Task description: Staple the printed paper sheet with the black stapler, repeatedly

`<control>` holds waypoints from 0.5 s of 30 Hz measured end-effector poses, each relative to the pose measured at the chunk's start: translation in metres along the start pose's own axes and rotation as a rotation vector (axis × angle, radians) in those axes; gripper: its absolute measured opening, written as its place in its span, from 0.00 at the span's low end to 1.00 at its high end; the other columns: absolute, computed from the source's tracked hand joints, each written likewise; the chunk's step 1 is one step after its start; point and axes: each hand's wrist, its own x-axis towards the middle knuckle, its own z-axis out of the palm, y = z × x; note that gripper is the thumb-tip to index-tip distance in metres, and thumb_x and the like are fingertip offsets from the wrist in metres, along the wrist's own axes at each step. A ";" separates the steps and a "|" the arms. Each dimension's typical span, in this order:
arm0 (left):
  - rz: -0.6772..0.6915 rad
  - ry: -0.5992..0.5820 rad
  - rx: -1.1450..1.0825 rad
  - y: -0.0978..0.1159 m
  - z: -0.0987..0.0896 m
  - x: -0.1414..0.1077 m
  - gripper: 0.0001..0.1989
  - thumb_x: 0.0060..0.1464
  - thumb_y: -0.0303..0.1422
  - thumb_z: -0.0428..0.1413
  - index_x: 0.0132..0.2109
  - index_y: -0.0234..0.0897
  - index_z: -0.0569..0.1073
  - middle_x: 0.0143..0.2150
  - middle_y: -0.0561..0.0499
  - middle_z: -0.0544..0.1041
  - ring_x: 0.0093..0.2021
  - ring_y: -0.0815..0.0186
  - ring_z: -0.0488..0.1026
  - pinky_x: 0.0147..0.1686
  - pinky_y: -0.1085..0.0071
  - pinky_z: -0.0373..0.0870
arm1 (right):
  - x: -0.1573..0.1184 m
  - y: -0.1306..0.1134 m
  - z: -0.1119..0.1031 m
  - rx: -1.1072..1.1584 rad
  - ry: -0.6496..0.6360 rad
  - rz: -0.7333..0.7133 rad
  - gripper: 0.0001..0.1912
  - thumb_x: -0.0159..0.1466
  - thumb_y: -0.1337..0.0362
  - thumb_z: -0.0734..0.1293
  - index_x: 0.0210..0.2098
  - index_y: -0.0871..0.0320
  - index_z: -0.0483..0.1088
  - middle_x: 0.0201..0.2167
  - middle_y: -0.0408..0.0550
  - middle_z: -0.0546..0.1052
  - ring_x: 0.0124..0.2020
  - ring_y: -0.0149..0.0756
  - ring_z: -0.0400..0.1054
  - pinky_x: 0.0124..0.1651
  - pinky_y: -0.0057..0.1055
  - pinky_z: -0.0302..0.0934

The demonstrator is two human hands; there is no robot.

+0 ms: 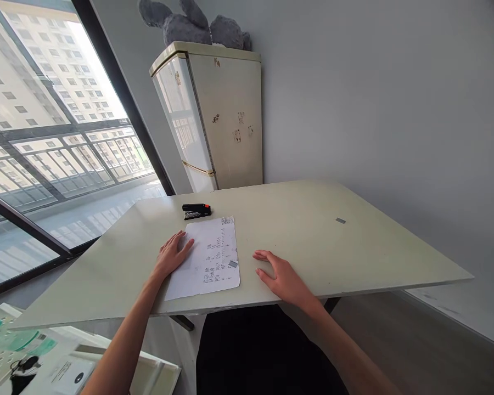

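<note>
A white sheet of paper [197, 269] with handwriting lies on the pale table, turned sideways to me. My left hand [175, 253] rests at the paper's left edge, its fingers stretched out and thumb apart. To the right of the sheet, my right hand [282, 276] lies on the tabletop, holding nothing, with thumb and fingers apart. Just beyond the paper's far edge sits a black stapler [196, 210] with a red mark. One small grey strip [233, 264] is on the paper. Farther right on the table is another grey piece [340, 220].
The pale table [296, 208] reaches toward an old refrigerator [230, 120] topped by a grey plush toy [189, 27]. Below the table's left side stands a white cart [164, 378] carrying a green bottle [20, 341] and a white box [68, 376]. Windows line the left.
</note>
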 end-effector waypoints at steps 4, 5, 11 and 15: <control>-0.051 0.058 0.035 -0.004 -0.002 0.019 0.30 0.71 0.53 0.43 0.67 0.41 0.68 0.71 0.41 0.69 0.71 0.47 0.63 0.67 0.47 0.61 | 0.001 -0.001 0.001 0.008 0.006 -0.002 0.22 0.71 0.61 0.65 0.63 0.48 0.67 0.63 0.48 0.76 0.67 0.41 0.67 0.70 0.48 0.59; -0.057 0.080 0.050 -0.003 -0.003 0.027 0.27 0.71 0.51 0.46 0.66 0.40 0.70 0.69 0.40 0.71 0.69 0.47 0.66 0.65 0.46 0.64 | 0.001 -0.001 0.001 0.012 0.007 -0.002 0.22 0.70 0.61 0.65 0.63 0.48 0.67 0.63 0.48 0.77 0.66 0.41 0.68 0.70 0.48 0.60; -0.017 0.250 0.145 0.024 -0.002 0.077 0.20 0.67 0.38 0.59 0.62 0.37 0.71 0.63 0.41 0.72 0.58 0.53 0.74 0.55 0.49 0.75 | 0.002 -0.004 -0.001 0.017 0.006 0.020 0.20 0.71 0.60 0.65 0.62 0.48 0.69 0.61 0.47 0.78 0.64 0.42 0.70 0.66 0.48 0.63; 0.115 0.274 0.201 0.051 0.000 0.102 0.17 0.63 0.32 0.56 0.57 0.37 0.77 0.75 0.38 0.57 0.76 0.42 0.49 0.69 0.41 0.55 | 0.001 -0.009 -0.003 -0.002 0.001 0.028 0.18 0.71 0.60 0.64 0.59 0.47 0.70 0.58 0.46 0.79 0.61 0.42 0.72 0.65 0.47 0.64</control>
